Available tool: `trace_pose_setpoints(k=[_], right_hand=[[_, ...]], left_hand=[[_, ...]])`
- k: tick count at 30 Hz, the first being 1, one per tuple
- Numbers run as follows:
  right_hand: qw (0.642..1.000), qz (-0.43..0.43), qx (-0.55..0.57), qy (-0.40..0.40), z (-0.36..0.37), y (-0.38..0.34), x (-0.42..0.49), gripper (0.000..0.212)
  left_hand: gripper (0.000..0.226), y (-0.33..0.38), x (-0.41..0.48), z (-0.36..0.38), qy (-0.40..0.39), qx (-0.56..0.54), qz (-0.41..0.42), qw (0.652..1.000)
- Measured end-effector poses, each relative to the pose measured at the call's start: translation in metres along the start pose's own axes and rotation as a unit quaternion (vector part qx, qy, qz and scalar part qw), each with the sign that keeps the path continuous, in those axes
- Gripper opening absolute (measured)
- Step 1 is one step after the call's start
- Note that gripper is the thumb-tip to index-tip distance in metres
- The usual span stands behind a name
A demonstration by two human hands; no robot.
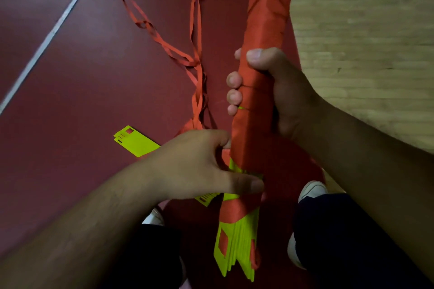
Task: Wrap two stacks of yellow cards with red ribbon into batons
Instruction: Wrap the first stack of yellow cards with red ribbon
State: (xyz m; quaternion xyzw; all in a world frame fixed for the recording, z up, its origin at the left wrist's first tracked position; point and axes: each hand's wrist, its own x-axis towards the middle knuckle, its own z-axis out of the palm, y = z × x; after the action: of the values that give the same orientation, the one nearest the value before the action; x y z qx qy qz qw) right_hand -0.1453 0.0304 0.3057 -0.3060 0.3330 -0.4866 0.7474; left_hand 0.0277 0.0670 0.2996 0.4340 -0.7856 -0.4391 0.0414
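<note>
Nearest: dark trousers [340, 241] and a white shoe [312, 190], one leg on either side of the work.

Baton [258, 129]: held between the legs. Its long axis runs near to far, almost straight away from the person and leaning slightly right at the far end. The near end is bare yellow cards [237, 248], fanned and pointing back at the person. The far end is fully red and runs out of view.

Left hand [195, 166]: comes in from the baton's left, low down. The thumb lies across the narrow unwrapped yellow band and the forefinger is curled against the baton's left edge, so the pair clasp it. The other fingers are hidden; cannot tell whether they also hold ribbon.

Right hand [277, 91]: farther up, at mid-length. Fingers curled right round the baton from the right, fingertips showing on its left side, thumb on top. Firm grip.

Key relation: the bare band sits directly under the left thumb, so the left hand is the nearer one to the gap. Judgement: the next turn of ribbon should cross the axis there, while the right hand steadies or rotates the baton.

Beyond the left hand: second stack [136, 142], flat on the red floor [70, 101], unwrapped.

Farther: loose ribbon [197, 58] trails down the floor towards the left hand.
</note>
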Motion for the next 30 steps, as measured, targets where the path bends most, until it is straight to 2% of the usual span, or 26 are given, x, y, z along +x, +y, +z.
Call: trace_pose_setpoints(k=[3, 7, 12, 14, 16, 19, 21, 23, 26, 28, 30], right_hand=[[0.999, -0.024, -0.039, 0.018, 0.004, 0.0, 0.0, 0.01], [0.987, -0.078, -0.108, 0.091, 0.004, -0.002, 0.001, 0.008], [0.94, -0.127, -0.231, 0.218, -0.002, 0.003, 0.01, 0.031], [0.921, -0.142, -0.268, 0.245, -0.001, 0.006, 0.01, 0.036], [0.905, -0.14, -0.304, 0.261, -0.001, 0.008, 0.01, 0.043], [0.924, -0.145, -0.278, 0.219, -0.002, 0.0, 0.002, 0.039], [0.954, -0.158, -0.218, 0.134, -0.003, -0.01, -0.006, 0.027], [0.983, -0.115, -0.134, 0.045, 0.001, -0.018, -0.014, 0.022], [0.998, -0.034, -0.041, -0.04, 0.005, -0.017, -0.016, 0.017], [0.999, -0.024, -0.011, -0.041, 0.003, -0.015, -0.014, 0.01], [0.999, -0.039, -0.012, -0.006, -0.001, -0.015, -0.009, 0.008]], left_hand=[[0.052, -0.002, -0.001, 0.006, 0.038, 0.015, 0.002, 0.999], [0.071, -0.003, 0.0, 0.01, 0.1, 0.067, -0.063, 0.991], [0.088, 0.0, 0.006, 0.016, 0.138, 0.1, -0.093, 0.981], [0.088, 0.004, 0.007, 0.026, 0.161, 0.116, -0.1, 0.975], [0.074, 0.007, 0.007, 0.033, 0.181, 0.123, -0.087, 0.972], [0.042, 0.005, 0.006, 0.029, 0.169, 0.047, -0.031, 0.984], [0.029, 0.004, 0.004, 0.025, 0.095, -0.075, 0.035, 0.992], [0.024, 0.004, 0.001, 0.022, 0.028, -0.156, 0.084, 0.984], [0.017, 0.006, 0.001, 0.021, 0.017, -0.132, 0.125, 0.983], [0.014, 0.003, 0.002, 0.021, 0.009, -0.122, 0.106, 0.987], [0.031, -0.005, 0.005, 0.02, 0.001, -0.094, 0.056, 0.994]])
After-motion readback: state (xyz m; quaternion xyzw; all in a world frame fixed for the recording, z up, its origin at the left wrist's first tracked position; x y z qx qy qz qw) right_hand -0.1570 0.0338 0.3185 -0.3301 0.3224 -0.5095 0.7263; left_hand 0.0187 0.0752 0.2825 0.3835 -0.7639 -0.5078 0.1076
